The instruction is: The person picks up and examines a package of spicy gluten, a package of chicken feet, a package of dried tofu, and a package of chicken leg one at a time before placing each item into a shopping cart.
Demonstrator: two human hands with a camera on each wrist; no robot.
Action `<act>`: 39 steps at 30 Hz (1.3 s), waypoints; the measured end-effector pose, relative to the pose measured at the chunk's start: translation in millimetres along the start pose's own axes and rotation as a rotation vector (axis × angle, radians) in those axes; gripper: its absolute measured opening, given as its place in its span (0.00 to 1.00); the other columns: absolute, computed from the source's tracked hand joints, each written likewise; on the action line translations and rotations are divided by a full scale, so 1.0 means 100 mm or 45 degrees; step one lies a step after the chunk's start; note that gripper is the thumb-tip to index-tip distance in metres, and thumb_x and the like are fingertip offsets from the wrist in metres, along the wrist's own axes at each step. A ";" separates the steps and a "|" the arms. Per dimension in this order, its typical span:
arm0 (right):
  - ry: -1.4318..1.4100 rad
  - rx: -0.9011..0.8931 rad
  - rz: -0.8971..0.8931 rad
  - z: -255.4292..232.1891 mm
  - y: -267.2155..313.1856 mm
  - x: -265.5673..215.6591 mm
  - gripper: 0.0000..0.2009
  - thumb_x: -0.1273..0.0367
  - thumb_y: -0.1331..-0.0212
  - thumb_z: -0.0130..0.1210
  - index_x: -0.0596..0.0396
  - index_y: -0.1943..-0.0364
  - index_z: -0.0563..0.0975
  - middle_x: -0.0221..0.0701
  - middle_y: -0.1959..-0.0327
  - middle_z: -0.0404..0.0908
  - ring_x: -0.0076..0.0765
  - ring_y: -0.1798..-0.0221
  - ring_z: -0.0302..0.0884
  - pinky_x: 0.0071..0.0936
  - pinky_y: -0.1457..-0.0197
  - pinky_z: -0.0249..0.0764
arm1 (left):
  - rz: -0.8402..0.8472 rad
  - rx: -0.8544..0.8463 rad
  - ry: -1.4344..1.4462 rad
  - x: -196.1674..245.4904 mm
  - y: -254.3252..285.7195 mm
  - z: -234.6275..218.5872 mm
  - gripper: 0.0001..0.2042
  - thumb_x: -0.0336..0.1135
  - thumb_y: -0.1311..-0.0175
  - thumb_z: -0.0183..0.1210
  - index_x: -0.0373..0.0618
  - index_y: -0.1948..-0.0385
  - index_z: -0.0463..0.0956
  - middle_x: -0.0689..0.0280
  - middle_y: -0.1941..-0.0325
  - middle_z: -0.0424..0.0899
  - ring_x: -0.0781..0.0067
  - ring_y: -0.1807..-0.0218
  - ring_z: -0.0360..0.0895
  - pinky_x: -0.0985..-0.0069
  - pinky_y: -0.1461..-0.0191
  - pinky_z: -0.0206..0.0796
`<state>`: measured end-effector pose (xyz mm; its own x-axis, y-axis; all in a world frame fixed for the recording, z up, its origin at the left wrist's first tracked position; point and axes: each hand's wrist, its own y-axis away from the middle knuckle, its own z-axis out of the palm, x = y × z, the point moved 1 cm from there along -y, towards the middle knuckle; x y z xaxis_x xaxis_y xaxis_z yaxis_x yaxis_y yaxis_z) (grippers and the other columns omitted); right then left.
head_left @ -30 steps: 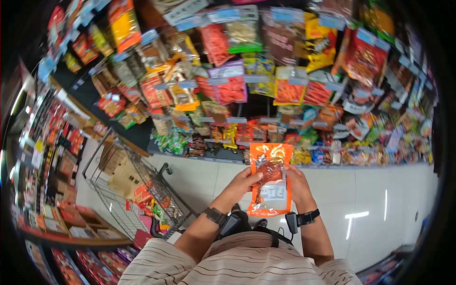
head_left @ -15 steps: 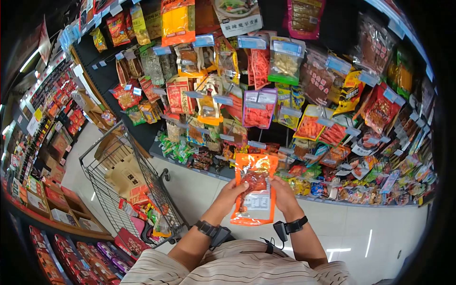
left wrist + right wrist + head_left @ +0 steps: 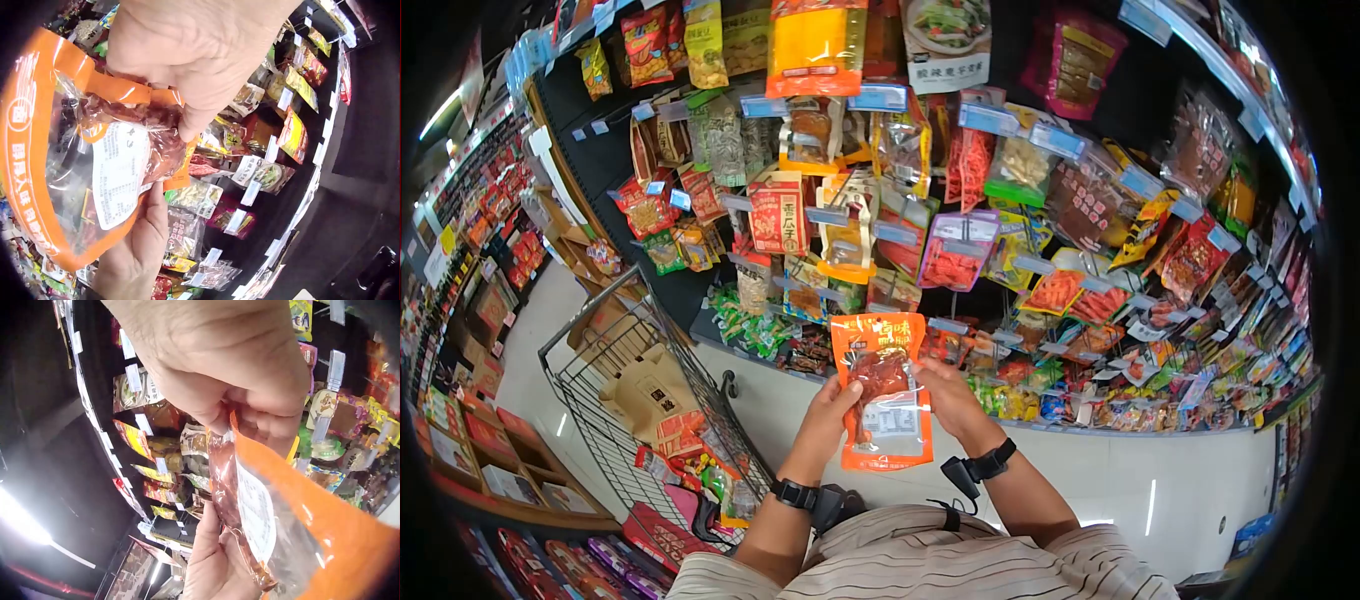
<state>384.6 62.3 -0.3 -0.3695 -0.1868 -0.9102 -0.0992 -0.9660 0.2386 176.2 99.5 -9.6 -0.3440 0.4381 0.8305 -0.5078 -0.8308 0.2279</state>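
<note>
An orange-bordered, clear-fronted snack packet point(image 3: 883, 392) is held upright before the person's chest, with dark reddish-brown meat inside and a white printed label point(image 3: 119, 178). The left hand point(image 3: 827, 420) grips its left edge, thumb across the front at the meat. On the opposite edge, the right hand point(image 3: 957, 405) pinches the packet between thumb and fingers, as the right wrist view shows close up. The fingers behind the packet are largely hidden in the head view.
A shopping cart point(image 3: 615, 400) stands at the left, holding a brown paper bag point(image 3: 650, 395) and several packets. Ahead, a dark display rack carries hanging snack bags point(image 3: 847, 235) with price tags. Pale tiled floor point(image 3: 1080, 490) lies at the right. Wooden shelving point(image 3: 510, 445) runs along the far left.
The packet and both hands have shifted left in the head view, the grip staying the same. The view has turned, bringing the rack's upper rows further into sight.
</note>
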 end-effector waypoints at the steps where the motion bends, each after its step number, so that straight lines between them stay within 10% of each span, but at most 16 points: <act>1: 0.007 0.022 -0.010 0.04 -0.07 -0.01 0.15 0.65 0.30 0.51 0.61 0.48 0.76 0.25 0.53 0.79 0.19 0.50 0.73 0.19 0.45 0.67 | -0.017 -0.010 -0.009 0.03 -0.02 -0.08 0.18 0.41 0.30 0.56 0.40 0.45 0.69 0.68 0.60 0.78 0.80 0.66 0.76 0.77 0.71 0.76; 12: -0.157 0.038 -0.117 0.34 -0.59 -0.23 0.18 0.68 0.31 0.52 0.64 0.42 0.69 0.33 0.45 0.77 0.29 0.40 0.73 0.28 0.36 0.69 | 0.066 -0.037 -0.184 0.19 -0.18 -0.53 0.14 0.38 0.31 0.58 0.40 0.51 0.75 0.66 0.57 0.82 0.75 0.53 0.78 0.76 0.46 0.69; 39: -0.255 -0.063 -0.046 0.50 -0.77 -0.06 0.12 0.66 0.29 0.50 0.57 0.48 0.75 0.27 0.50 0.79 0.24 0.48 0.76 0.24 0.44 0.71 | 0.068 0.097 -0.238 0.37 -0.20 -0.69 0.13 0.34 0.33 0.59 0.39 0.52 0.76 0.68 0.59 0.82 0.79 0.56 0.78 0.79 0.49 0.70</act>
<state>348.5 146.8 3.9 -0.5432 -0.1175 -0.8313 -0.0721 -0.9800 0.1856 118.7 155.8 -18.0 -0.2129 0.3274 0.9206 -0.4292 -0.8778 0.2129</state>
